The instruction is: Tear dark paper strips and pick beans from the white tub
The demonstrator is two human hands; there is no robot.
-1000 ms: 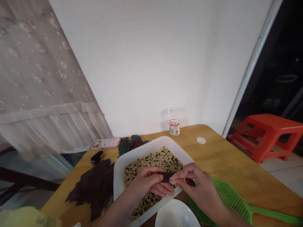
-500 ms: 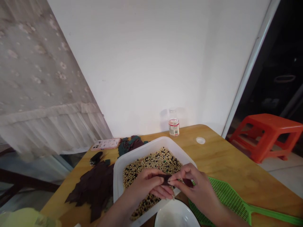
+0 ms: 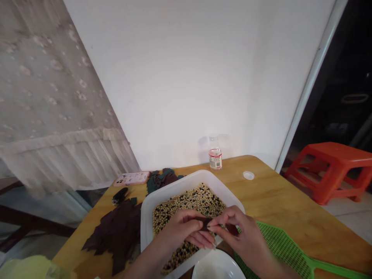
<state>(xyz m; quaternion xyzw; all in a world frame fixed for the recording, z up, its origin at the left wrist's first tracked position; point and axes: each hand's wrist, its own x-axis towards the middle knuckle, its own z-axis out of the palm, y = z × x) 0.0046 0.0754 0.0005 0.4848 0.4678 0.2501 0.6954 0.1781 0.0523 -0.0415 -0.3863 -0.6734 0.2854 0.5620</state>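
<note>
Above the front right part of a white tray of tan and black beads, my left hand pinches a small dark brown strip between thumb and fingers. At the strip's right end, the thumb and forefinger of my right hand are pinched together; a brown piece also shows under that palm. Any bead between the fingertips is too small to make out. A white bowl stands just below both hands. Left of the tray lies a pile of dark brown pieces.
A green mesh scoop lies at the right. Behind the tray are a labelled bottle, a white cap, green and brown scraps, a phone and a black key fob. An orange stool stands beyond the table.
The whole view has shifted slightly, so things appear a little lower and further right. Both hands keep their hold, with the brown strip tilted slightly differently.
</note>
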